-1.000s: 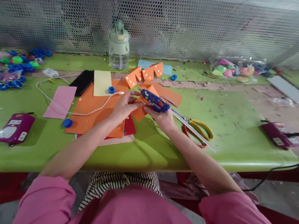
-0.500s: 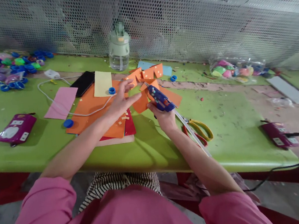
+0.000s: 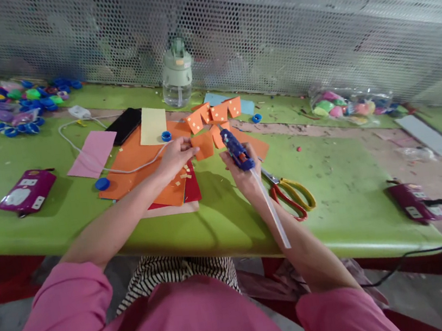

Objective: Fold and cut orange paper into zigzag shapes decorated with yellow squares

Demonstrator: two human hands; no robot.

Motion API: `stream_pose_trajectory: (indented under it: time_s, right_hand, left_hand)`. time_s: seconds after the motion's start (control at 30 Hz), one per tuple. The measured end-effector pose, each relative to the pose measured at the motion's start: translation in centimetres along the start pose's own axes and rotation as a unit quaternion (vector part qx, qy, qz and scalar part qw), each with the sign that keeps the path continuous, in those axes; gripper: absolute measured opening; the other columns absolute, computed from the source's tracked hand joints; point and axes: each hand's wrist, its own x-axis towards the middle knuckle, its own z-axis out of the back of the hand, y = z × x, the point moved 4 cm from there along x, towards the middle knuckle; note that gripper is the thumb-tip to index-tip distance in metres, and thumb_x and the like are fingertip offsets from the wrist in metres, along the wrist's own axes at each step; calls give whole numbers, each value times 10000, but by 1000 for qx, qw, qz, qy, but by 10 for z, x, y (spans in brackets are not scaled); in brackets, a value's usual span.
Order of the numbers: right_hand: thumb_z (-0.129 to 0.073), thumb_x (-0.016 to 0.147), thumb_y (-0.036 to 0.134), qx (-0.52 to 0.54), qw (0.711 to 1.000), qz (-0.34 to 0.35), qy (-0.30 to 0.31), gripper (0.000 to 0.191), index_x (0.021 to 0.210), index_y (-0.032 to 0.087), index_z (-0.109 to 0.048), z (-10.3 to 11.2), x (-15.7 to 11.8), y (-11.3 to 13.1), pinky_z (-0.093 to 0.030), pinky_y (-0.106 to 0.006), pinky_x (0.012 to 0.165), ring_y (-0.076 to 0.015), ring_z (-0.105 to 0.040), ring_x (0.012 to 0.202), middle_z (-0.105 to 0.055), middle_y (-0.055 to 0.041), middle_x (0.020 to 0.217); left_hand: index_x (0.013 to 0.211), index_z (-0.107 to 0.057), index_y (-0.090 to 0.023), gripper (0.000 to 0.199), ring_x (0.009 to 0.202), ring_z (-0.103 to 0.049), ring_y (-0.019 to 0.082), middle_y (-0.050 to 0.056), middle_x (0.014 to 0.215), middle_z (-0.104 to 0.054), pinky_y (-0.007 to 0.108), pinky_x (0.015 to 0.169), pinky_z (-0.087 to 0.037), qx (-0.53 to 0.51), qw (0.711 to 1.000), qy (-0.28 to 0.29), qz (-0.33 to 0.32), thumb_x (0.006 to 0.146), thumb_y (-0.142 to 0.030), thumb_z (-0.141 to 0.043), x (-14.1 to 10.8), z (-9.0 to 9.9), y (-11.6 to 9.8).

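Note:
My right hand is wrapped round a dark blue glue gun, its nozzle pointing away from me and a long clear glue stick trailing from its back. Between the thumb and fingers of my left hand is an orange paper piece, held just left of the nozzle. Another orange piece lies by the gun's tip, partly hidden. Behind them stand folded orange pieces with pale square dots. Orange sheets, scattered with tiny pale squares, lie under my left forearm.
Yellow-and-red-handled scissors lie right of my right hand. A water bottle stands at the back by the perforated metal panel. A black phone, a white cable, blue caps and purple packs are on the green table.
My left hand, earlier spread and empty, now grips an orange piece lifted from beside the gun. The glue gun has turned slightly and its glue stick has swung left, uncovering more of the scissors.

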Motion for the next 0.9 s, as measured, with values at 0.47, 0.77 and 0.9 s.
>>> stream_pose_trajectory:
  time_s: [0.47,0.77,0.9]
  right_hand:
    - [-710,754,641,-43,992,-37,117,420,807,239,-599,-8,-6,6,-520,-291,569,-201,-695,591,-687,-6,624]
    - [-738,774,459,5,999,35,-5,308,914,250,-559,4,-2,12,-529,-327,738,-179,-672,790,-760,-47,1053]
    - [-714,785,403,-20,999,48,13,242,893,250,-559,4,0,15,-517,-316,739,-175,-664,772,-755,-8,912]
  left_hand:
    - [867,-674,-169,92,651,-604,95,-10,755,-691,207,622,-448,37,998,13,-56,821,-242,-707,4,-1,6]
    - [818,-695,-180,153,602,-533,92,-45,645,-593,201,592,-412,122,986,69,-89,855,-325,-665,-14,-10,-9]
    - [789,-689,-183,119,650,-579,104,-33,689,-649,205,633,-425,176,972,86,-127,855,-273,-647,-27,-19,-22]
